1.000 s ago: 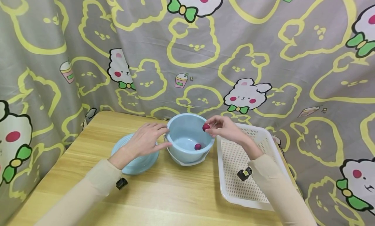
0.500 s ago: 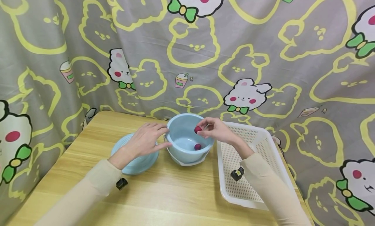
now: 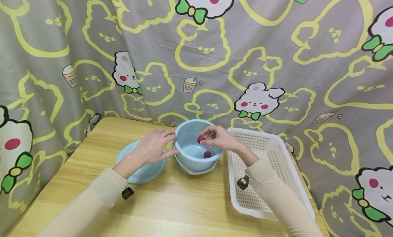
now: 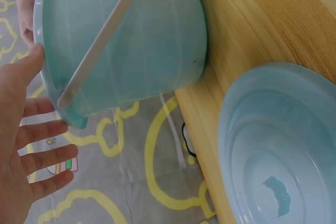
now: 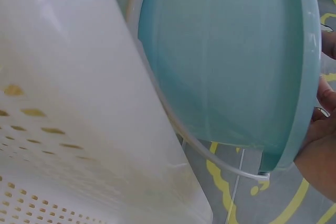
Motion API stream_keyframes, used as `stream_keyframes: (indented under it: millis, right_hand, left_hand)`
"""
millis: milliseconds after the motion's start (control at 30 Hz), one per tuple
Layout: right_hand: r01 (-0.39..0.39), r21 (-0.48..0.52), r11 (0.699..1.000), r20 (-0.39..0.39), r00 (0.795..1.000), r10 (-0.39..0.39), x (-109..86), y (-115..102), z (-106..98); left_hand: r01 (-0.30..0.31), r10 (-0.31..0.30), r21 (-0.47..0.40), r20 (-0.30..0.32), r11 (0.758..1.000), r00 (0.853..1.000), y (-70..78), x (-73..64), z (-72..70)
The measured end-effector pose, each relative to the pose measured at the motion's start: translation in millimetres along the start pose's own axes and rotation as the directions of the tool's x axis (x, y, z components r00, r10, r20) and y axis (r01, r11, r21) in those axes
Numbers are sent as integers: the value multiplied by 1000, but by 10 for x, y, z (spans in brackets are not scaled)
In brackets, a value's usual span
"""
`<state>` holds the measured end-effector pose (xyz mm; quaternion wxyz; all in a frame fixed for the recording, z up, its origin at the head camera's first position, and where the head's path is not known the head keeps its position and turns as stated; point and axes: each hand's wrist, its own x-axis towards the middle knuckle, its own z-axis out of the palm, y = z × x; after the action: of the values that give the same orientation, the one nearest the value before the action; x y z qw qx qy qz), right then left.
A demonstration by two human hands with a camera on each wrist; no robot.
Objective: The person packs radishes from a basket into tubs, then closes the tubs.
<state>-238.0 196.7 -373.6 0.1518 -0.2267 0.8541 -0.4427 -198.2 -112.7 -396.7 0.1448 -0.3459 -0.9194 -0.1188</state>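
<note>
A light blue bucket (image 3: 196, 166) stands upright on the table, its pale handle (image 4: 102, 40) hanging down. Over its opening, my right hand (image 3: 220, 138) pinches a small dark red, plum-like ball (image 3: 201, 139) between thumb and fingers. A second dark red ball (image 3: 207, 154) lies on the bucket floor. My left hand (image 3: 153, 145) is at the left side of the rim, fingers straight and spread, with the thumb right at the rim in the left wrist view. In the right wrist view the bucket wall hides most of my right hand (image 5: 317, 148).
Left of the bucket, partly under my left forearm, lies a shallow light blue basin (image 3: 147, 174). A white perforated basket (image 3: 250, 196) stands close on the right, below my right forearm. Behind the wooden table (image 3: 184, 209) hangs a grey patterned curtain (image 3: 172, 42).
My right hand has moved left and slightly down with the pinched ball, from the bucket's right rim to over its middle. The left hand has stayed in place.
</note>
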Motion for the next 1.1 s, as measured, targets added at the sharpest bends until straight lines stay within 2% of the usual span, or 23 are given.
stream_keyframes:
  millis: [367, 533, 867, 1100]
  right_hand:
    - [-3, -52, 999, 18, 1000, 4, 41, -16, 35]
    - [13, -42, 999, 22, 1000, -12, 58, -4, 41]
    - [18, -43, 999, -17, 1000, -19, 46, 3, 62]
    - [68, -102, 992, -44, 996, -72, -40, -37, 96]
  left_hand:
    - [-3, 3, 0, -2, 1000, 1000, -3, -7, 12]
    - [-4, 4, -1, -2, 1000, 1000, -2, -3, 12]
    - [-3, 3, -6, -9, 1000, 1000, 14, -4, 9]
    - [17, -17, -32, 4, 999, 1000, 29, -9, -10]
